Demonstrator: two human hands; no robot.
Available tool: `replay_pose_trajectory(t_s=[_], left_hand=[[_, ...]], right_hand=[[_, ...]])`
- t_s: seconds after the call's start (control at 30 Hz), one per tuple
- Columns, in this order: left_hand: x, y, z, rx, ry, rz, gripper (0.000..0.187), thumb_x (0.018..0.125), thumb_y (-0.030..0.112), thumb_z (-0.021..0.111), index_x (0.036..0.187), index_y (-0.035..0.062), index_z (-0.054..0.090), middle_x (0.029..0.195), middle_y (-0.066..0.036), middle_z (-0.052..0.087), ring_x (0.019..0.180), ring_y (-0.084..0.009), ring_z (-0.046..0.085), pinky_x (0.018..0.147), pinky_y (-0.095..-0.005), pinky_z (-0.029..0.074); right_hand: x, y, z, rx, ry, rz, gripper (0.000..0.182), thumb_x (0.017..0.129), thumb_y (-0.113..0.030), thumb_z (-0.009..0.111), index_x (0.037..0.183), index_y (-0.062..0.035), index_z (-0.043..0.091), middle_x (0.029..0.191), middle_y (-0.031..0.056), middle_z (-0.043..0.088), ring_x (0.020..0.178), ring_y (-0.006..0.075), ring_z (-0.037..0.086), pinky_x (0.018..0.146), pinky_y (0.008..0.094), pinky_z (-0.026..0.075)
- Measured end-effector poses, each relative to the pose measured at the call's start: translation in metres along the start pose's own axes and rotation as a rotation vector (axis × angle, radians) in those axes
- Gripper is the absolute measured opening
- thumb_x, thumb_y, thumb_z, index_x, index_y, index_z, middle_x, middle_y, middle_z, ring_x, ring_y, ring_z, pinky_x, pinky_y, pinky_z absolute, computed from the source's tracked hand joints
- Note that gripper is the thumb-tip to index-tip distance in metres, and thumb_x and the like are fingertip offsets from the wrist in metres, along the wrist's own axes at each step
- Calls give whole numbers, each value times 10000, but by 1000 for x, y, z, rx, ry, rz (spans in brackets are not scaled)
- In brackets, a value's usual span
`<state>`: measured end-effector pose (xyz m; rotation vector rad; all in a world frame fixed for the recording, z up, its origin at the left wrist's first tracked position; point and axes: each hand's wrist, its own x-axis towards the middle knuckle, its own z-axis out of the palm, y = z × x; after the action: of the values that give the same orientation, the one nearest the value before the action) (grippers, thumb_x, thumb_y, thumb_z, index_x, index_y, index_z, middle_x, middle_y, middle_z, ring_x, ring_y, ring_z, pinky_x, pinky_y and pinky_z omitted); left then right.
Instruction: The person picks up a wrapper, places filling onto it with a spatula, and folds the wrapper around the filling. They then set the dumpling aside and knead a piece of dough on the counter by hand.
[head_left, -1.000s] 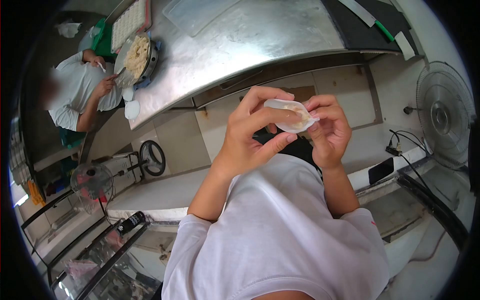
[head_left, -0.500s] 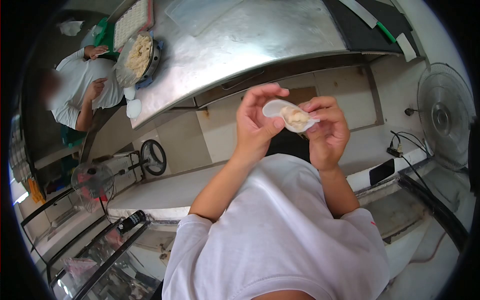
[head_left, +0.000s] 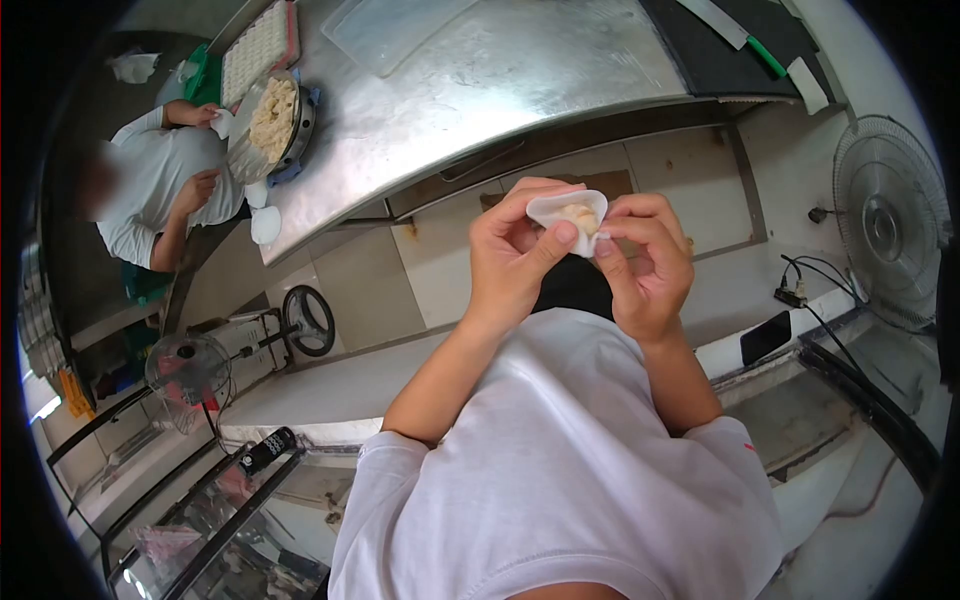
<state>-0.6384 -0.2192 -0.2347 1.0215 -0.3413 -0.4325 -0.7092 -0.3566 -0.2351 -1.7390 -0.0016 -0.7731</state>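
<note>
A thin white wrapper (head_left: 574, 209) with pale filling in its hollow is held up between my two hands, in front of my chest. My left hand (head_left: 515, 245) has its fingers wrapped behind the wrapper and its thumb on the near edge. With thumb and fingertips, my right hand (head_left: 645, 250) pinches the wrapper's right edge. The edges stand up around the filling, and the lower end is gathered to a narrow fold.
A metal table (head_left: 450, 90) lies ahead, with a bowl of pale filling (head_left: 273, 120) and a white tray (head_left: 258, 55) at left. Beside them a co-worker (head_left: 165, 170) holds a white piece. A green-handled knife (head_left: 735, 35) lies far right, above a fan (head_left: 885, 225).
The wrapper has turned and folded up more around the filling, its left flap no longer stretched out. My left fingers have closed in. The co-worker's upper hand now holds a white piece nearer the bowl.
</note>
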Motion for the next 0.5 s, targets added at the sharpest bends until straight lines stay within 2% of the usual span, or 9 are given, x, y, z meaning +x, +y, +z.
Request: replay_pose_trajectory(t_s=[0.07,0.17,0.2,0.27,0.5], left_hand=[[-1,5,2,23,0,-97,253,874,59,735,1098,-40,672,1120,-104,624,986,-162,628,856,-291,532],[-2,6,5,21,59,-144,244,862,33,735,1084,-42,666,1084,-101,647,974,-151,631,838,-287,535],[-2,8,7,20,58,-142,244,862,33,735,1084,-42,666,1084,-101,647,974,-151,631,838,-287,535],[-2,11,9,94,103,-190,227,855,90,736,1053,3,667,1040,-73,655,914,-134,636,760,-272,526],[-2,6,11,86,150,-186,168,842,29,711,1001,19,659,1013,-65,662,878,-127,638,712,-252,518]], right_hand=[[1,-1,-2,-29,-15,-7,96,841,-34,718,926,-22,676,932,110,623,830,208,619,704,297,507],[1,-1,-2,-42,-26,-20,97,832,-38,722,914,-29,673,918,107,632,808,216,624,688,298,507],[1,0,-2,-27,-20,-29,98,829,-38,722,912,-31,671,916,105,634,804,220,626,681,301,509],[0,2,-3,-35,-22,-56,95,831,-39,719,911,-32,669,918,107,634,803,222,628,678,303,510],[-4,8,-2,-7,-21,-111,94,836,-27,703,920,-32,663,926,115,634,794,230,633,669,309,513]])
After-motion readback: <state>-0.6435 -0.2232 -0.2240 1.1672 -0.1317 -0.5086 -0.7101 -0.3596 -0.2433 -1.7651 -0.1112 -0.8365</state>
